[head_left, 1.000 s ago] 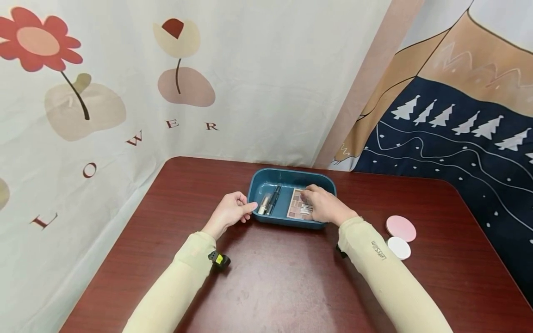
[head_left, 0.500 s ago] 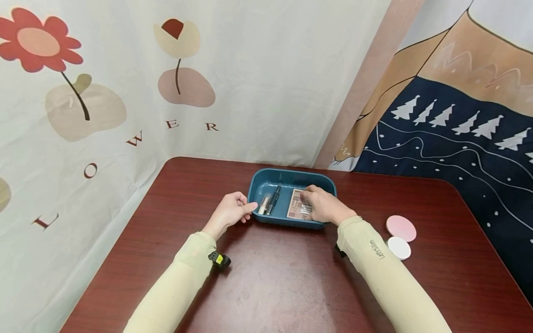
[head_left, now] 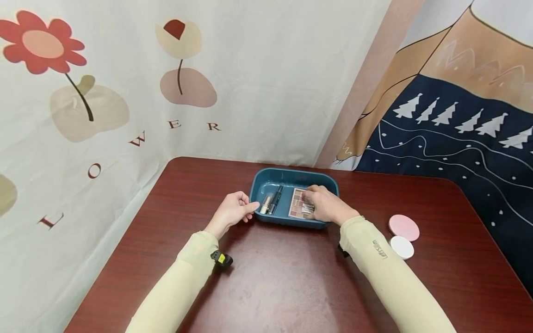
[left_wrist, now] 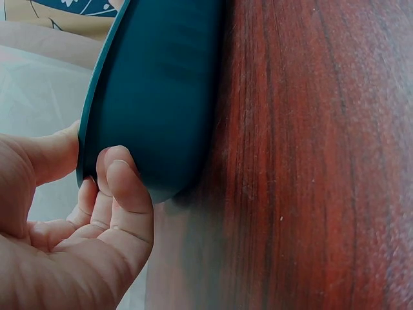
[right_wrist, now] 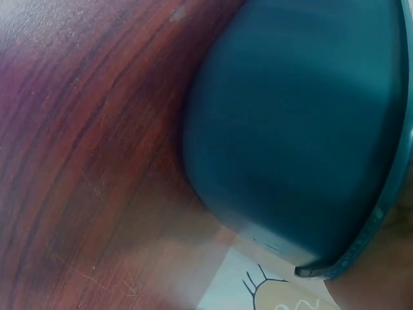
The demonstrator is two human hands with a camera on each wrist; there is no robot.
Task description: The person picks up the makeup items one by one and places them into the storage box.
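Observation:
A dark blue rectangular box (head_left: 291,221) stands near the table's back edge. My left hand (head_left: 231,213) pinches its left front rim; in the left wrist view, the thumb lies over the rim and curled fingers press the outer wall (left_wrist: 155,84). My right hand (head_left: 326,205) reaches into the box and holds an eyeshadow palette (head_left: 296,206) by its right part, thumb near the front edge and fingers towards the back. The hand hides part of the palette. Left of it lie a black pen-like stick (head_left: 275,200) and a lipstick-like tube (head_left: 265,203) with a clear cap.
Right of the box, a round pink compact (head_left: 404,227) and a smaller round white one (head_left: 401,247) sit on the reddish-brown table (head_left: 266,286), beside my right forearm. A printed curtain (head_left: 258,92) hangs directly behind the table.
The head view has shifted slightly, moving the whole scene a little to the right. Both hands and the things in the box keep their places.

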